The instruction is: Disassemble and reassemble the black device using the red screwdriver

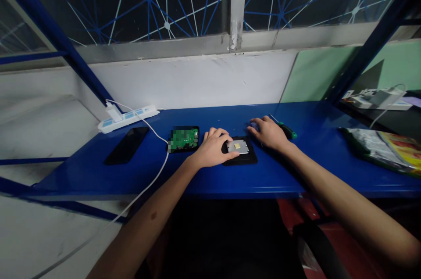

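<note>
Blue table [226, 180], two bare hands, one silver plate [243, 146]

The silver plate, marked with a small yellowish square [237, 146], lies on a flat black case [250, 159] near the middle of the table. The left hand [213, 146] reaches over its left end, fingers bent, the thumb along the near edge and the forefinger by the far one; whether it grips the plate or only steadies it, I cannot tell.

The right hand [270, 133] is palm down just right of the case, fingers loosely curled and thumb apart; whether they pinch something small is unclear. Just beyond this hand, to its right, lies a screwdriver [288, 130] with a dark handle ending in green.

Left of the left hand sits a green circuit board [190, 139] in a dark frame, partly blurred into squares. A white cable [154, 176] runs past its left edge. Farther left are a black phone [126, 146] and a white power strip [140, 115]. A colourful packet [383, 147] lies at the far right.
</note>
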Motion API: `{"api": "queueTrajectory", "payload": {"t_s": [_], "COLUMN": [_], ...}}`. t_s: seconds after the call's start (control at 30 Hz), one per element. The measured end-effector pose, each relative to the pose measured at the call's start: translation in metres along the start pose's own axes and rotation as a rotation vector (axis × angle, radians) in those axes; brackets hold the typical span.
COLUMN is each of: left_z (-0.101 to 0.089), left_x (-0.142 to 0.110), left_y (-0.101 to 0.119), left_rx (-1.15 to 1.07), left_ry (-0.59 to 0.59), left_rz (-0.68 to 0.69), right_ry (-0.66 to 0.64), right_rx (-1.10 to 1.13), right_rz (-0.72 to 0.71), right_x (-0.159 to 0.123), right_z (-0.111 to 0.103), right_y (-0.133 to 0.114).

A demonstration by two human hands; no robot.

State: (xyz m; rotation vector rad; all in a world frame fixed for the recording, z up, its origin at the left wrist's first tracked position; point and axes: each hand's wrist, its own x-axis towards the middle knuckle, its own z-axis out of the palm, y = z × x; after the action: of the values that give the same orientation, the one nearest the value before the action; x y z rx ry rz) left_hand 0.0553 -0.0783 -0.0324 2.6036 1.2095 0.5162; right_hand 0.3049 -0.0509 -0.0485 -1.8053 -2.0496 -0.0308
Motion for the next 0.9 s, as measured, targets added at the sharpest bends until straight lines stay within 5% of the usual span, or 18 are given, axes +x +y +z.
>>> {"api": "queueTrajectory", "payload": {"t_s": [0.63, 0.9], "left_z": [0.004, 0.004], "left_x": [0.0, -0.002], "left_y": [-0.001, -0.001], "left_rx": [0.023, 0.024], "left_ry": [0.016, -0.003], "left_rz": [0.021, 0.042], "right_ry": [0.041, 0.286], "right_rx": [0.145, 0.346], "right_rz": [-0.045, -0.06], "right_x": [0.006, 0.009], "right_z": [0.008, -0.002], "right_y": [0.009, 0.001]}}
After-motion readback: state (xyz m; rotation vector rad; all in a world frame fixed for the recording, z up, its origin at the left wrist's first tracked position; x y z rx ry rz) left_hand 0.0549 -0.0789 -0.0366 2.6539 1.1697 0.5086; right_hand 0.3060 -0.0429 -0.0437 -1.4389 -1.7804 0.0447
